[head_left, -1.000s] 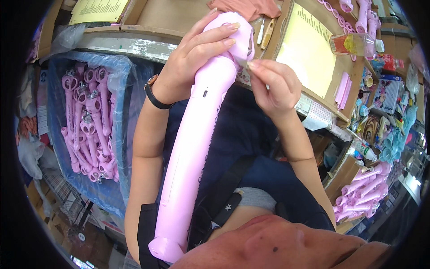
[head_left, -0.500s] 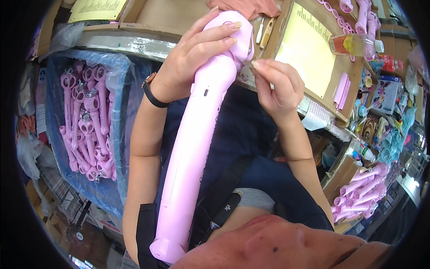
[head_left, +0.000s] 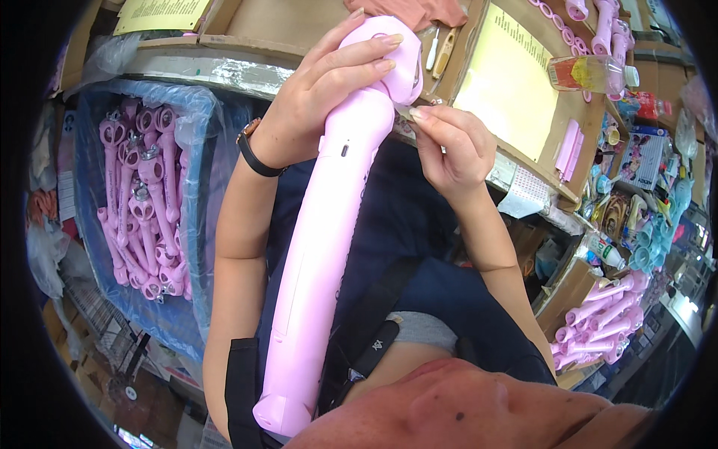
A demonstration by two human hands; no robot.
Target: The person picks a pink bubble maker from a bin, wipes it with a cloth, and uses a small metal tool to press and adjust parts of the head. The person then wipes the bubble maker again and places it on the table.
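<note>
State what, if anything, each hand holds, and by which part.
Left hand: the large pink wand, by its head. Right hand: pinched near it; whether on anything cannot be told.

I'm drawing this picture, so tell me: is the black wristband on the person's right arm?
No, the black wristband is around the left wrist, below the left hand that holds the long pink wand.

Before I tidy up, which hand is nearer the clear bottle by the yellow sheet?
Right. The right hand is below and left of the bottle in view, beside the pink wand; the left hand is farther left, gripping the wand's head.
</note>
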